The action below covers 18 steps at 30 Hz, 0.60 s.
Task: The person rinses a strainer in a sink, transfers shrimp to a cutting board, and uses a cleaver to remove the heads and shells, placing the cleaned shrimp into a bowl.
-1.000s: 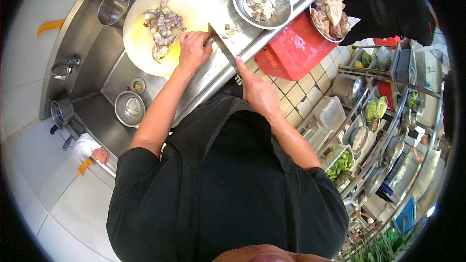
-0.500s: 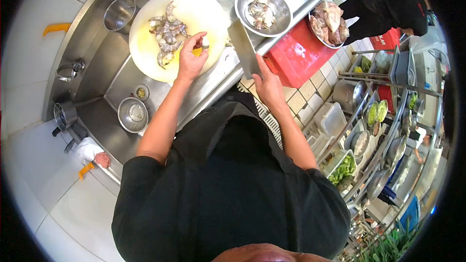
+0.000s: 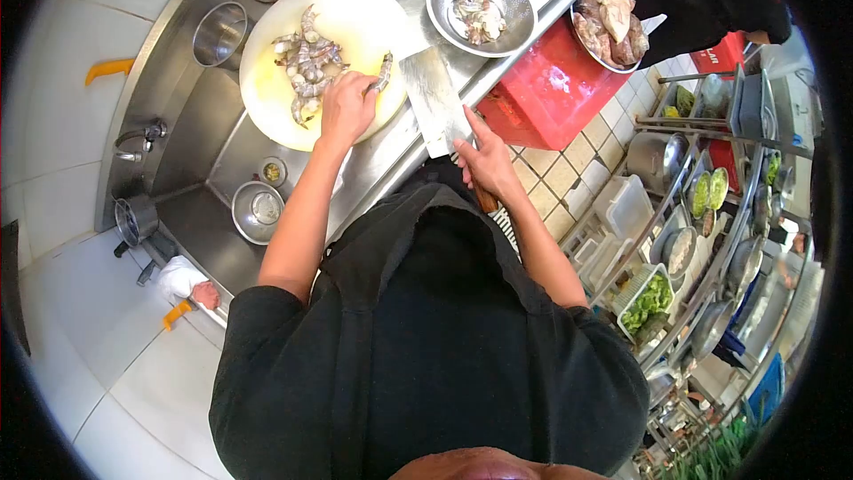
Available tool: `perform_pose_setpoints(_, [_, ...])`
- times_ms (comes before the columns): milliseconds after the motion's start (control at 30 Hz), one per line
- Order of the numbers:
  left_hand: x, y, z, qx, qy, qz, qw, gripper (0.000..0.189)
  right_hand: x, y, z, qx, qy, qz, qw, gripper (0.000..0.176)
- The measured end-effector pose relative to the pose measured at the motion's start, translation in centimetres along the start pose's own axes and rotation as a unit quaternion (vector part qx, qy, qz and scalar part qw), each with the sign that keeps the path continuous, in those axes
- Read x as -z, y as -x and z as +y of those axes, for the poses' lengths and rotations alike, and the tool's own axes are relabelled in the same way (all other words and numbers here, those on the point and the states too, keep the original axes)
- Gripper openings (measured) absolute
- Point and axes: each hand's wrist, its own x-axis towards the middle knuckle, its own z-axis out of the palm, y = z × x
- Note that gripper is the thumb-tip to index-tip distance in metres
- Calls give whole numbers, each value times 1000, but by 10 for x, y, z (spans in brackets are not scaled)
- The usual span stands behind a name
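Observation:
A round, pale yellow cutting board (image 3: 373, 18) lies on the steel counter with a pile of grey shrimp (image 3: 306, 67) on it. Over the board's near right part, my left hand (image 3: 348, 109) has its fingers closed on a single shrimp (image 3: 384, 71), which sticks out past the fingertips. My right hand (image 3: 487, 162) grips a cleaver (image 3: 433, 93) by its wooden handle. The broad blade lies flat-side up, beside the board's right edge. Beyond it, a perforated steel bowl (image 3: 524, 13) contains some shrimp pieces (image 3: 478, 18).
A red crate (image 3: 542, 93) stands right of the counter, with a bowl of raw meat (image 3: 611, 27) on it. Left are a sink (image 3: 178, 151), a steel container (image 3: 220, 34) and a small bowl (image 3: 258, 212). Another person (image 3: 711, 4) stands at upper right, near shelves of food.
The cleaver has turned so its flat side faces up, and its handle now shows below my right hand. My left hand has turned over, and the shrimp now points away from me.

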Motion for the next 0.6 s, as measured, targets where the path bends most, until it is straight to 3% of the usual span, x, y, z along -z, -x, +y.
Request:
perform_pose_setpoints(167, [-2, -13, -7, 62, 8, -98, 993, 29, -7, -13, -5, 4, -54, 6, 999, 72])
perform_pose_setpoints(600, [-3, -23, -2, 69, -156, -124, 977, 29, -20, -45, -7, 25, -73, -22, 997, 73])
